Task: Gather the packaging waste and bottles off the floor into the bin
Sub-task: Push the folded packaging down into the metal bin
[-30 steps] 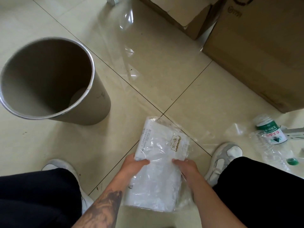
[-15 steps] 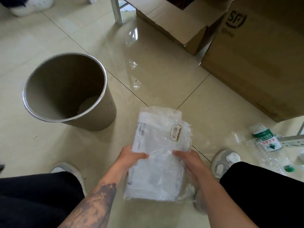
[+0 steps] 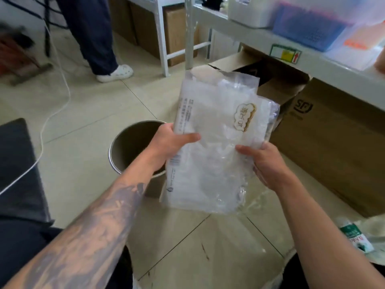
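My left hand (image 3: 170, 140) and right hand (image 3: 263, 161) pinch the clear plastic packaging (image 3: 214, 142) by its side edges, thumbs on front. It hangs in the air, partly covering the bin (image 3: 125, 147) behind. Green-labelled bottle (image 3: 354, 236) lies on floor (image 3: 87, 126), near my right.

Bright, even light; floor tiles (image 3: 187, 257) glossy; edges blurred, wide-angle bowing.
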